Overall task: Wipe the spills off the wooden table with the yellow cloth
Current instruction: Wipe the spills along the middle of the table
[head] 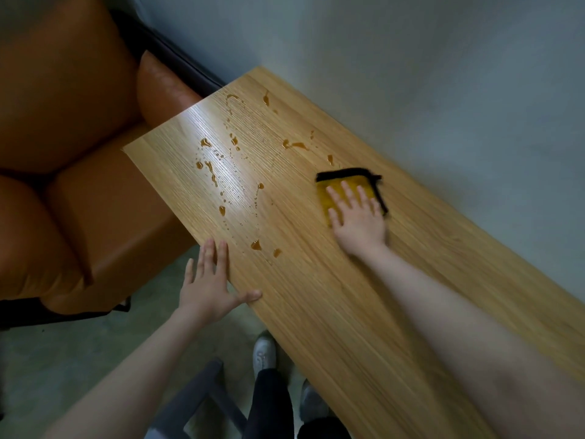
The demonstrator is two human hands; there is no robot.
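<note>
A long wooden table [332, 296] runs from the upper middle to the lower right. Amber spills [209, 167] lie scattered in drops and streaks over its far left half, with more drops near the front edge [256, 245]. The yellow cloth [329, 198], edged in black, lies flat on the table to the right of the spills. My right hand [357, 217] presses flat on the cloth with straight, spread fingers. My left hand [209, 289] rests on the table's near edge, fingers straight, thumb on the tabletop.
An orange leather sofa [72, 153] stands against the table's left end. A grey wall [443, 74] runs along the table's far side. Below, on the grey floor, are a dark stool [202, 391] and my feet in light shoes [264, 353].
</note>
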